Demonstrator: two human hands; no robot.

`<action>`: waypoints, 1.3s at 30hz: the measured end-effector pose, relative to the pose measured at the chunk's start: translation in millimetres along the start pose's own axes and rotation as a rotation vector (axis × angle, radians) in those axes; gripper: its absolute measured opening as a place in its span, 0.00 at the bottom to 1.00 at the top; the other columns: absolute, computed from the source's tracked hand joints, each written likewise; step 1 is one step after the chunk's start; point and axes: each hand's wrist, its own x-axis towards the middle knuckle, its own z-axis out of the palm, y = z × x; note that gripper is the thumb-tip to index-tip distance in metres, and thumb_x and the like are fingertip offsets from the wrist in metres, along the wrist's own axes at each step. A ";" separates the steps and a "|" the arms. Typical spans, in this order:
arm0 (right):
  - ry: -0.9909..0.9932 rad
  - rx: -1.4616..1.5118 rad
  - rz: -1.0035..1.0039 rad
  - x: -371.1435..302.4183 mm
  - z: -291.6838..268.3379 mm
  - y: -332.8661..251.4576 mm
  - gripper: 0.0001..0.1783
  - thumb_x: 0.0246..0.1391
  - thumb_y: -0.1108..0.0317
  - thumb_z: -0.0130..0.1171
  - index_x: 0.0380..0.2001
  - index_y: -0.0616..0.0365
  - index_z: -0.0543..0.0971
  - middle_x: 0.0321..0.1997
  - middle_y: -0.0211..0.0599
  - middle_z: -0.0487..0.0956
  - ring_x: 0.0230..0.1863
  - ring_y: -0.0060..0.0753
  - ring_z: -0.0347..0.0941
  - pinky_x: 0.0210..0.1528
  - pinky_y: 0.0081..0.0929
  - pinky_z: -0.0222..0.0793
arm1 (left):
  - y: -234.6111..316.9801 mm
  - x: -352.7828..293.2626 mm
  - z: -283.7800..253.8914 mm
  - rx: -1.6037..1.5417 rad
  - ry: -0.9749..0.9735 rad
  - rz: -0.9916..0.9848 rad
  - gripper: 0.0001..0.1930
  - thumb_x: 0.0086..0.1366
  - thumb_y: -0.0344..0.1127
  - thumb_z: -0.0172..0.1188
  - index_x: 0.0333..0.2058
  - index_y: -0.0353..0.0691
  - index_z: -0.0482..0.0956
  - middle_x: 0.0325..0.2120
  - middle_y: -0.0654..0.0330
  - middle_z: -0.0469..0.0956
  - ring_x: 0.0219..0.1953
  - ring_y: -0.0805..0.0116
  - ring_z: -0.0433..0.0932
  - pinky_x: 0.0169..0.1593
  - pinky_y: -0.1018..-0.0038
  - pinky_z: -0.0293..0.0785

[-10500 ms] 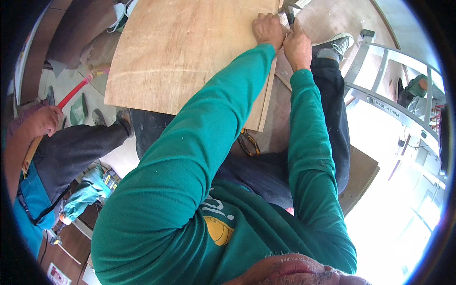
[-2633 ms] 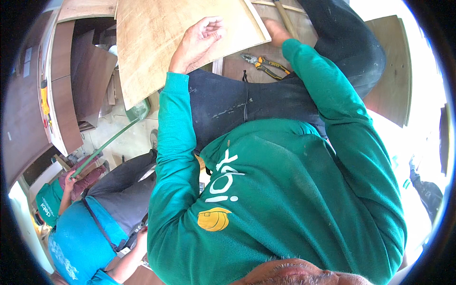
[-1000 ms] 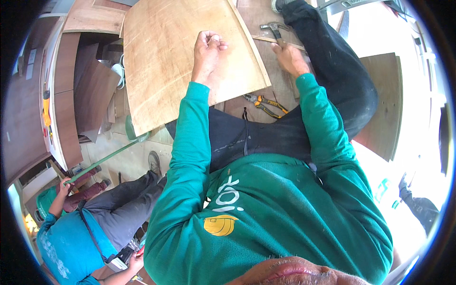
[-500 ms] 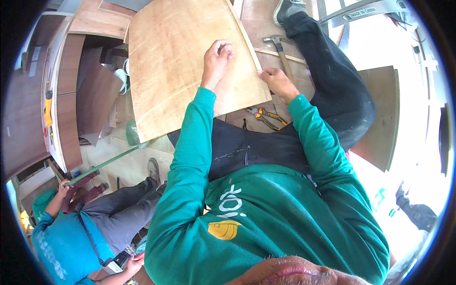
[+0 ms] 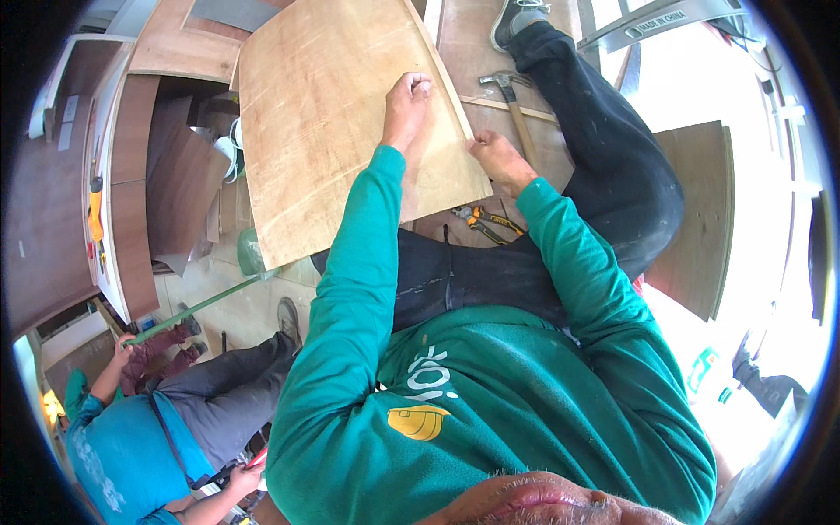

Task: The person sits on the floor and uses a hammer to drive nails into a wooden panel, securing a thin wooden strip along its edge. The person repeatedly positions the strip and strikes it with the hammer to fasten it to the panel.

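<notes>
A large plywood panel (image 5: 324, 122) lies tilted over my lap, a thin wooden strip along its right edge. My left hand (image 5: 408, 109) is closed above the panel's face, its fingers curled together; what they hold, if anything, is hidden. At the panel's right edge, near the lower corner, my right hand (image 5: 500, 160) is closed with thumb and fingertips pinched on that edge. A claw hammer (image 5: 518, 114) with a wooden handle rests just beyond my right hand. Pliers (image 5: 486, 222) with yellow and black handles lie below the panel's corner.
My bent right leg (image 5: 612, 140) borders the tools. Brown boards (image 5: 691, 219) are at the right, and a metal ladder part (image 5: 661, 22) at the upper right. A co-worker (image 5: 144, 446) at the lower left holds a green pole (image 5: 201, 304). An orange-handled screwdriver (image 5: 95, 210) lies far left.
My left hand has shifted slightly right over the panel, its fingers curled tighter. My right hand and the panel's lower corner have moved slightly left and down.
</notes>
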 end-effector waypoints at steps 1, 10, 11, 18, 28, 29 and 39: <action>-0.005 -0.003 0.004 -0.3 0.6 -0.7 0.22 0.71 0.62 0.57 0.57 0.71 0.80 0.51 0.53 0.86 0.53 0.42 0.82 0.59 0.39 0.74 | -1.2 1.8 -0.1 0.001 -0.002 0.000 0.07 0.76 0.26 0.58 0.48 0.32 0.81 0.34 0.65 0.81 0.34 0.79 0.75 0.41 0.77 0.76; 0.022 -0.030 -0.053 -8.1 7.4 -7.7 0.25 0.68 0.60 0.60 0.55 0.75 0.81 0.53 0.62 0.86 0.58 0.56 0.82 0.62 0.45 0.73 | -16.1 32.8 2.1 0.111 0.078 0.014 0.07 0.75 0.28 0.60 0.47 0.33 0.83 0.35 0.63 0.84 0.37 0.76 0.79 0.45 0.76 0.77; 0.027 -0.086 -0.040 -2.6 2.6 2.4 0.26 0.69 0.59 0.59 0.56 0.74 0.80 0.51 0.59 0.86 0.55 0.52 0.83 0.60 0.44 0.74 | -8.3 37.8 9.5 0.077 0.069 0.009 0.07 0.75 0.28 0.60 0.47 0.33 0.84 0.35 0.62 0.84 0.37 0.74 0.79 0.46 0.75 0.78; 0.215 -0.482 0.015 28.4 -59.6 -2.6 0.31 0.63 0.54 0.64 0.55 0.76 0.81 0.57 0.69 0.82 0.64 0.63 0.79 0.67 0.46 0.73 | -20.4 62.8 16.5 0.154 0.167 0.091 0.08 0.70 0.33 0.66 0.42 0.35 0.89 0.44 0.52 0.84 0.48 0.56 0.81 0.57 0.64 0.77; 0.467 -0.774 0.068 48.8 -77.0 27.1 0.35 0.64 0.56 0.62 0.63 0.76 0.73 0.64 0.70 0.78 0.65 0.65 0.77 0.69 0.49 0.72 | -23.5 75.5 11.8 0.301 0.045 0.098 0.10 0.70 0.35 0.67 0.43 0.36 0.91 0.46 0.53 0.86 0.48 0.59 0.85 0.57 0.67 0.78; 0.468 -0.769 0.075 48.2 -76.8 25.8 0.35 0.64 0.56 0.62 0.64 0.76 0.72 0.64 0.71 0.78 0.65 0.65 0.77 0.69 0.49 0.72 | -23.1 77.2 9.7 0.274 0.026 0.097 0.10 0.70 0.35 0.67 0.43 0.36 0.91 0.46 0.52 0.87 0.48 0.59 0.85 0.57 0.67 0.78; 0.427 -0.714 0.138 70.0 -75.1 44.0 0.41 0.63 0.52 0.63 0.64 0.79 0.66 0.68 0.72 0.72 0.69 0.71 0.71 0.68 0.55 0.72 | -12.8 74.0 14.7 0.305 -0.002 0.148 0.10 0.69 0.35 0.67 0.43 0.36 0.91 0.45 0.52 0.87 0.48 0.59 0.85 0.57 0.66 0.78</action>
